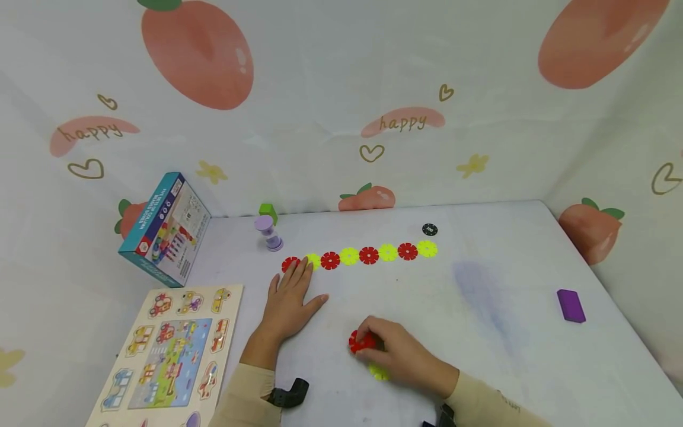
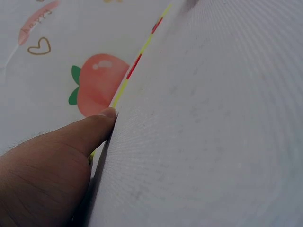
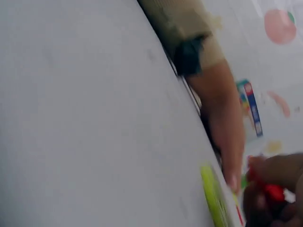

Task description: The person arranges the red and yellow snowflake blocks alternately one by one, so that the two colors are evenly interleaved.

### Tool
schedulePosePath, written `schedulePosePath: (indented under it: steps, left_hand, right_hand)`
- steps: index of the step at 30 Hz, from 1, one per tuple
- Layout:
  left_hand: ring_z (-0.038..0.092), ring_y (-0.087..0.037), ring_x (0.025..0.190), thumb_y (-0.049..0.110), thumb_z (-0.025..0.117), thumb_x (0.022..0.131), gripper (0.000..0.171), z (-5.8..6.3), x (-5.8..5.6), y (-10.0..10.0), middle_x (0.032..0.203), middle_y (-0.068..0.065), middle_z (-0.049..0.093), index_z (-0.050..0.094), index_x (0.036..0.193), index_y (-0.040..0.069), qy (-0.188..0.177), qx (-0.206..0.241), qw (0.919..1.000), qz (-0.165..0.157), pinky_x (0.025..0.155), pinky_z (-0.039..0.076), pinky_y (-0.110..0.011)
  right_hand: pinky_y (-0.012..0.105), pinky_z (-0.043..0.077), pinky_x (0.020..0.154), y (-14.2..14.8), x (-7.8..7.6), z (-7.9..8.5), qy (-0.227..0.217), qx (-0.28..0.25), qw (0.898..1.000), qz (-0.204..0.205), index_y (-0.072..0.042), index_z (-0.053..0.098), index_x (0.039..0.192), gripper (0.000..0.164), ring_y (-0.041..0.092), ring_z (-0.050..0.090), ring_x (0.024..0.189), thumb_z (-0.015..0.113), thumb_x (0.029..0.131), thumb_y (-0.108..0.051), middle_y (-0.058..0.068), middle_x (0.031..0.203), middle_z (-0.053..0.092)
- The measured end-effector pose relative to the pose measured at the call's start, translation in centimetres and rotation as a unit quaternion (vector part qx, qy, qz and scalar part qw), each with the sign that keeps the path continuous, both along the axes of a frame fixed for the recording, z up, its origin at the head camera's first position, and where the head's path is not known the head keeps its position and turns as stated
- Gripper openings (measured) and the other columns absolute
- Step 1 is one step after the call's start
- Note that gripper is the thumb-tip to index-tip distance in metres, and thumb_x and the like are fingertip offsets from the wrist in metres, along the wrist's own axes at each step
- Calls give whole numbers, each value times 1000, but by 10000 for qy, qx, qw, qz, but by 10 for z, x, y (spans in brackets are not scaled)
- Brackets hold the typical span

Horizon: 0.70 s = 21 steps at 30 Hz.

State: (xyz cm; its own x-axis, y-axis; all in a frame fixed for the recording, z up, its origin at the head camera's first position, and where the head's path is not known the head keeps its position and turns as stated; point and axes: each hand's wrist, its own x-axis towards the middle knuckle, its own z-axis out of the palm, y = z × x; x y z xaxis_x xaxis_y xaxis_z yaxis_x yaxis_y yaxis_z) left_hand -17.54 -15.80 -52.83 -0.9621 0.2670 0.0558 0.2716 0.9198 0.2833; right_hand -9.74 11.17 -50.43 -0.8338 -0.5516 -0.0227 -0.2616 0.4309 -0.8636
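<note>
A row of flower-shaped discs, red (image 1: 369,255) and yellow (image 1: 388,252) in turn, lies across the white table. My left hand (image 1: 288,305) rests flat with its fingertips on the row's left end, partly covering a red disc (image 1: 289,263) and a yellow disc (image 1: 315,262). Nearer to me, my right hand (image 1: 397,356) pinches a red flower disc (image 1: 357,343) between thumb and fingers. Just beneath that hand is a yellow flower disc (image 1: 379,372), partly hidden; the blurred right wrist view also catches this yellow disc (image 3: 213,194).
At left lie a wooden vehicle puzzle board (image 1: 235,332) and a standing toy box (image 1: 171,231). A purple hourglass (image 1: 268,232) and a green block (image 1: 268,212) stand behind the row. A black "100" chip (image 1: 429,229) sits back right, a purple block (image 1: 571,305) far right.
</note>
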Motion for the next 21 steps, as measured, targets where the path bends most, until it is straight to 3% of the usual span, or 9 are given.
schedulePosePath:
  steps: [4, 7, 9, 15, 19, 21]
  left_hand:
    - [3, -22, 144, 67, 47, 87, 86, 0, 0, 0, 159, 1, 13, 22, 154, 19, -14, 13, 10000, 8, 110, 2, -57]
    - [3, -21, 144, 66, 47, 88, 85, 1, 1, 0, 159, 1, 13, 21, 154, 19, -52, 28, 10000, 19, 110, 1, -57]
    - [2, -21, 144, 66, 47, 88, 85, 2, 1, 0, 159, 2, 13, 21, 154, 19, -77, 34, 10000, 31, 110, 1, -56]
    - [2, -21, 144, 66, 47, 88, 85, 1, 1, 0, 159, 2, 12, 21, 154, 19, -111, 35, 9999, 50, 110, 1, -56]
    - [2, -21, 144, 66, 48, 87, 85, 2, 0, 0, 159, 2, 12, 21, 154, 20, -105, 37, 9999, 52, 110, 1, -56]
    - [1, -21, 144, 67, 47, 87, 86, 1, 0, 0, 159, 2, 12, 21, 154, 20, -105, 27, 9999, 45, 110, 0, -56]
  right_hand:
    - [30, 53, 68, 19, -23, 4, -371, -670, 9924, -966, -27, 50, 118, 38, 19, 59, 80, 72, 88, -25, -4, 91, 63]
    - [34, 53, 63, 42, -47, 5, -440, -1045, 9795, -1665, -20, 50, 121, 39, 25, 61, 70, 71, 88, -25, 5, 85, 64]
    - [36, 54, 63, 60, -64, 3, -430, -1209, 9690, -2113, -16, 53, 119, 35, 27, 62, 71, 70, 89, -26, 8, 90, 64]
    - [25, 52, 61, 118, -108, -6, 150, -650, 9349, -3486, -14, 59, 123, 30, 22, 61, 78, 61, 95, -25, 10, 98, 57]
    - [19, 51, 59, 148, -126, -13, 411, -234, 9056, -4216, -8, 55, 128, 35, 18, 61, 75, 59, 96, -22, 11, 98, 57]
    - [19, 52, 61, 157, -130, -14, 388, -160, 8972, -4396, -5, 54, 128, 35, 19, 63, 77, 58, 97, -21, 12, 101, 57]
